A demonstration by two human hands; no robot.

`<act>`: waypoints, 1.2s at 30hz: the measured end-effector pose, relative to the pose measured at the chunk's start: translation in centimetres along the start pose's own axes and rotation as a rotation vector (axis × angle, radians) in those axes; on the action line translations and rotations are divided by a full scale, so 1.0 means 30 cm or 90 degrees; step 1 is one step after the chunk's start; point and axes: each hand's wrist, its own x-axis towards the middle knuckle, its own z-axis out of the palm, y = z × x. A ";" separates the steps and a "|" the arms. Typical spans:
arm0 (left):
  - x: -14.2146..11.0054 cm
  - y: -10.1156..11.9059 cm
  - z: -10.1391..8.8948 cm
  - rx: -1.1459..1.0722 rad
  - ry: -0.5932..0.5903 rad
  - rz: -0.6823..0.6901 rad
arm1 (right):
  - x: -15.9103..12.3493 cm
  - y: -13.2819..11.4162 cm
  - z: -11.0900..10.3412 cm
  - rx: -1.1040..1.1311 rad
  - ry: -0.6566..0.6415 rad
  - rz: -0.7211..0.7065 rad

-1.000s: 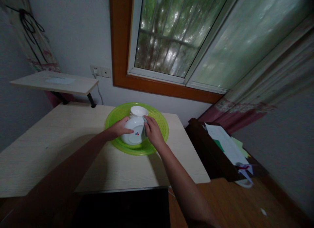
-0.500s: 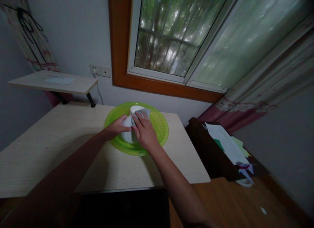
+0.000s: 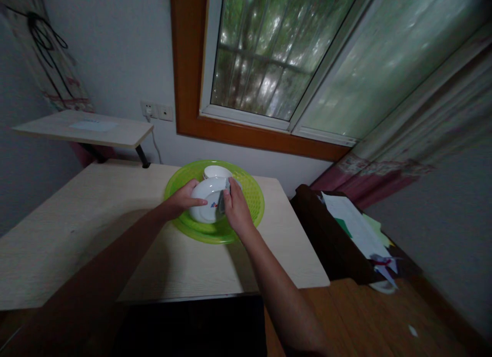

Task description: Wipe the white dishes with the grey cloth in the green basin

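Note:
A white plate (image 3: 207, 197) with a small coloured print in its middle is tilted over a green plastic basket (image 3: 253, 200). My left hand (image 3: 185, 199) grips the plate's left edge, thumb across its face. At the plate's right side, my right hand (image 3: 237, 207) is closed on a grey cloth (image 3: 222, 203) pressed against the plate. Much of the cloth is hidden by the fingers. Behind the plate, a white bowl (image 3: 216, 171) sits in the basket, its lower part covered by the plate.
The basket stands on a pale wooden table (image 3: 184, 272). A small raised shelf (image 3: 126, 134) with a paper sheet is at the back left. Right of the table, papers (image 3: 353, 223) lie on a dark brown piece of furniture (image 3: 326, 239). The window (image 3: 269, 70) is behind.
My right hand has slid with the cloth from the plate's upper middle to its right edge, uncovering the plate's face and print. My left hand keeps its hold.

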 end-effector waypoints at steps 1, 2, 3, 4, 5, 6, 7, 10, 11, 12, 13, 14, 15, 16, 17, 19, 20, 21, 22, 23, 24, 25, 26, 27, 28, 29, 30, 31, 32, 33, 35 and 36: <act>0.002 -0.002 -0.001 0.005 0.000 0.006 | 0.001 -0.017 0.003 -0.019 -0.006 -0.026; 0.004 -0.004 -0.001 0.008 -0.003 0.010 | 0.003 -0.035 0.005 -0.041 -0.015 -0.058; 0.006 -0.007 -0.002 0.007 -0.009 0.013 | 0.004 -0.053 0.007 -0.065 -0.028 -0.092; 0.008 -0.010 -0.002 0.003 -0.016 0.016 | 0.006 -0.070 0.009 -0.088 -0.043 -0.126; 0.009 -0.012 -0.001 -0.005 -0.025 0.021 | 0.007 -0.085 0.010 -0.110 -0.057 -0.154; 0.011 -0.014 -0.001 -0.015 -0.033 0.028 | 0.007 -0.099 0.012 -0.129 -0.071 -0.180; 0.011 -0.015 0.000 -0.025 -0.040 0.039 | 0.008 -0.110 0.013 -0.144 -0.083 -0.202; 0.010 -0.016 0.003 -0.046 -0.048 0.057 | 0.007 -0.124 0.013 -0.170 -0.102 -0.241; 0.009 -0.018 0.002 -0.047 -0.045 0.054 | 0.007 -0.123 0.011 -0.171 -0.100 -0.242; 0.008 -0.021 0.001 -0.047 -0.040 0.047 | 0.007 -0.118 0.009 -0.168 -0.093 -0.235; 0.008 -0.025 -0.001 -0.047 -0.036 0.037 | 0.008 -0.109 0.006 -0.160 -0.081 -0.223; 0.007 -0.029 -0.003 -0.049 -0.032 0.028 | 0.008 -0.097 0.003 -0.147 -0.067 -0.210; 0.006 -0.033 -0.006 -0.053 -0.025 0.023 | 0.009 -0.083 -0.001 -0.132 -0.052 -0.194; 0.005 -0.036 -0.008 -0.058 -0.019 0.020 | 0.010 -0.066 -0.005 -0.114 -0.038 -0.176; 0.004 -0.037 -0.011 -0.064 -0.013 0.019 | 0.010 -0.048 -0.008 -0.094 -0.024 -0.160; 0.001 -0.035 -0.014 -0.079 0.000 0.018 | 0.009 -0.012 -0.014 -0.057 0.004 -0.113; -0.002 -0.030 -0.014 -0.088 0.005 0.019 | 0.008 0.005 -0.016 -0.039 0.014 -0.088; -0.004 -0.024 -0.014 -0.099 0.009 0.020 | 0.007 0.020 -0.018 -0.023 0.022 -0.063; -0.007 -0.017 -0.013 -0.111 0.014 0.021 | 0.005 0.033 -0.019 -0.009 0.028 -0.038; -0.009 -0.010 -0.012 -0.123 0.022 0.024 | 0.003 0.044 -0.019 0.003 0.033 -0.016; -0.011 -0.003 -0.010 -0.134 0.031 0.027 | 0.001 0.053 -0.018 0.011 0.036 0.003; -0.012 0.003 -0.008 -0.144 0.042 0.031 | 0.000 0.060 -0.017 0.018 0.039 0.018; -0.013 0.007 -0.007 -0.152 0.051 0.036 | -0.001 0.067 -0.015 0.023 0.041 0.028; -0.012 0.009 -0.006 -0.159 0.056 0.041 | -0.002 0.072 -0.013 0.026 0.042 0.034; -0.011 0.008 -0.006 -0.163 0.059 0.044 | -0.002 0.076 -0.011 0.029 0.043 0.039; -0.010 0.006 -0.007 -0.165 0.058 0.045 | -0.001 0.078 -0.009 0.031 0.045 0.041; -0.008 0.002 -0.008 -0.165 0.054 0.044 | 0.000 0.080 -0.006 0.033 0.049 0.042; -0.006 -0.002 -0.009 -0.164 0.049 0.040 | 0.001 0.081 -0.004 0.034 0.054 0.042; -0.004 -0.007 -0.011 -0.162 0.044 0.035 | 0.002 0.080 -0.002 0.035 0.059 0.039; -0.003 -0.010 -0.012 -0.161 0.042 0.032 | 0.004 0.079 0.000 0.034 0.063 0.034; -0.003 -0.013 -0.013 -0.161 0.037 0.028 | 0.009 0.075 0.003 0.028 0.069 0.017; -0.004 -0.012 -0.012 -0.163 0.036 0.027 | 0.012 0.073 0.003 0.023 0.070 0.009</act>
